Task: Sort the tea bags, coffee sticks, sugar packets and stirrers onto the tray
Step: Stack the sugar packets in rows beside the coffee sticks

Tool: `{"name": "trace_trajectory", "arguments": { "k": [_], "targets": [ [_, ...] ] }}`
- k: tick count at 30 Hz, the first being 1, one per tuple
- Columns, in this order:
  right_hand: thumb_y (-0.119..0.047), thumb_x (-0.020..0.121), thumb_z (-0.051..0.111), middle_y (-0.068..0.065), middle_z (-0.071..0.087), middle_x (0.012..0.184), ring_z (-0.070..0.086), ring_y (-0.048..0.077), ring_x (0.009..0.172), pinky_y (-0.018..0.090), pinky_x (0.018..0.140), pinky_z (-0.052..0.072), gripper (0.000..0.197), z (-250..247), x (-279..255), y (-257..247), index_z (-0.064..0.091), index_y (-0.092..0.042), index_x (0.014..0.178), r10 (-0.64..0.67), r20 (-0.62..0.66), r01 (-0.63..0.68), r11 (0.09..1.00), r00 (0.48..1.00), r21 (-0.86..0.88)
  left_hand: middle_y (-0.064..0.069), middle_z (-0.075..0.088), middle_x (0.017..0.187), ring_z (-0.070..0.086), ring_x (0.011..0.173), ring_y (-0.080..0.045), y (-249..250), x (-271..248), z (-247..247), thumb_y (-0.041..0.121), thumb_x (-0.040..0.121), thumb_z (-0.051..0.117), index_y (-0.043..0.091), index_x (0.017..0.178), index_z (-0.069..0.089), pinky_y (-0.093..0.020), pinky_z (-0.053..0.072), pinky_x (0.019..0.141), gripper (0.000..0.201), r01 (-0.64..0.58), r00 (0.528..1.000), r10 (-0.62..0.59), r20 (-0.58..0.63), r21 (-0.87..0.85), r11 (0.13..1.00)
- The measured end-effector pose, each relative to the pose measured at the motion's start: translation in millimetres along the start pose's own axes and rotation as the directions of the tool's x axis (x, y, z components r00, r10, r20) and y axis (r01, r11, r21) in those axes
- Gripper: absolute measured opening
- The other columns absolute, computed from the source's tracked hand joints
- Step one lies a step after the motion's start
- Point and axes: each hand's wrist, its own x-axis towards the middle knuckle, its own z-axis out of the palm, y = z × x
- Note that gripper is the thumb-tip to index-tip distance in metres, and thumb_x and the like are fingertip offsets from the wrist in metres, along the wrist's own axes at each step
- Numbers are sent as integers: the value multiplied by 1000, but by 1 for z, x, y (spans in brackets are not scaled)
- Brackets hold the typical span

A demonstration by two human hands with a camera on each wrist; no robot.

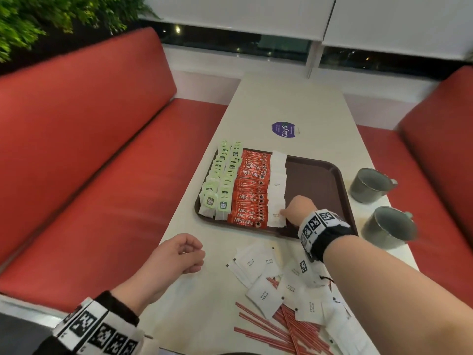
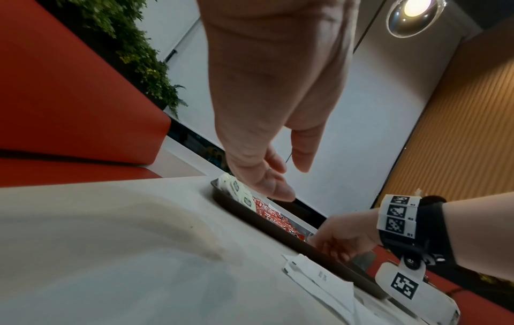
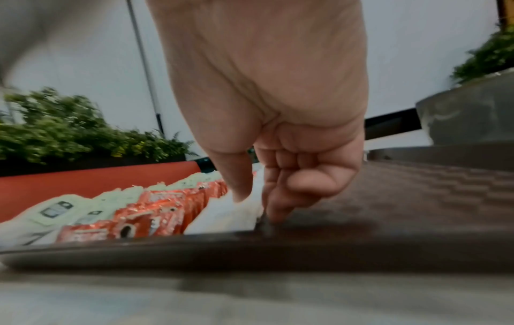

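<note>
Long pale worktop [image 1: 289, 103] between two red benches [image 1: 84, 155]; window with white blinds at its far end, green foliage [image 1: 38, 19] behind the left bench. A purple round sticker [image 1: 282, 129] lies just beyond the tray.

Brown tray [image 1: 314, 180] sits mid-worktop, its left edge close to the worktop's left edge. On the tray, left to right: green tea bags [image 1: 221, 180] in two rows, red coffee sticks [image 1: 252, 190], then a column of white sugar packets [image 1: 277, 185]. The tray's right half is bare brown surface.

Two grey metal cups [image 1: 371, 184] stand right of the tray, near the worktop's right edge.

Nearer than the tray: loose sugar packets [image 1: 263, 295] in a heap, lying over red-striped stirrers [image 1: 268, 326].

Right hand [image 1: 298, 210] reaches over the tray's near edge, grip pinched, fingertips [image 3: 275, 211] down at the right edge of the sugar column's near end; whether a packet is actually held cannot be told from the blurred wrist view.

Left hand [image 1: 179, 252] hovers over bare worktop left of the loose heap, fingers loosely curled, holding nothing.
</note>
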Motion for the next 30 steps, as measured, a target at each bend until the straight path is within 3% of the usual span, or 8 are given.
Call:
{"name": "trace_trajectory", "arguments": {
  "k": [2,5,7,10,14,24,28,30],
  "targets": [
    [-31,95,53,5,62,102,60,22,92,27,72,44,24,-5,-24,-1,59,-9,104,-105,-150,119,989,983,86,-12,61,86,63,74,-20,3,7,7,2,84,66,5,92,62,-32,57,75,10,-16,1000,14,24,79,997],
    [-30,90,60,-4,60,85,59,16,79,23,63,43,12,5,-70,-5,59,-18,88,-307,-144,329,928,941,174,1,66,90,61,81,-12,7,21,24,16,82,71,19,89,64,-20,50,74,10,-124,991,91,102,387,914],
    [-33,85,66,-4,61,92,60,16,85,25,67,45,14,22,-93,-5,60,-21,92,-383,-9,383,922,924,60,7,63,105,58,99,-9,10,31,42,25,83,70,25,99,62,-12,42,75,18,-238,969,148,198,593,769],
    [-45,80,69,2,56,119,53,21,110,32,89,46,50,43,-101,-4,58,-18,120,-382,40,384,916,923,-120,4,51,132,45,124,-15,8,45,70,35,86,65,22,130,51,-20,34,98,48,-397,917,186,354,752,526],
    [-53,75,70,6,56,113,52,25,106,36,87,45,58,57,-102,-12,56,-14,116,-386,12,379,898,922,-226,-2,50,124,45,117,-25,-1,59,95,50,83,65,19,129,48,-34,39,97,59,-467,883,121,453,827,314],
    [-24,81,70,8,51,118,50,28,112,38,89,45,45,69,-105,-16,54,-15,121,-320,-31,312,938,947,-150,-5,47,124,47,116,-24,-6,66,98,31,77,75,18,126,49,-33,40,98,57,-419,908,148,393,830,368],
    [-25,81,68,5,47,126,43,27,120,40,94,40,53,71,-107,-16,44,-18,128,-309,-57,300,946,949,-125,1,56,121,51,113,-21,-10,61,100,26,76,74,23,120,51,-33,43,96,50,-451,892,203,403,778,437],
    [-27,82,67,4,47,128,43,27,122,40,97,39,55,71,-107,-16,42,-18,130,-292,-45,285,951,955,-121,2,58,118,50,111,-20,-12,57,99,24,82,67,24,119,50,-33,44,92,41,-473,881,236,411,787,395]
  ]
}}
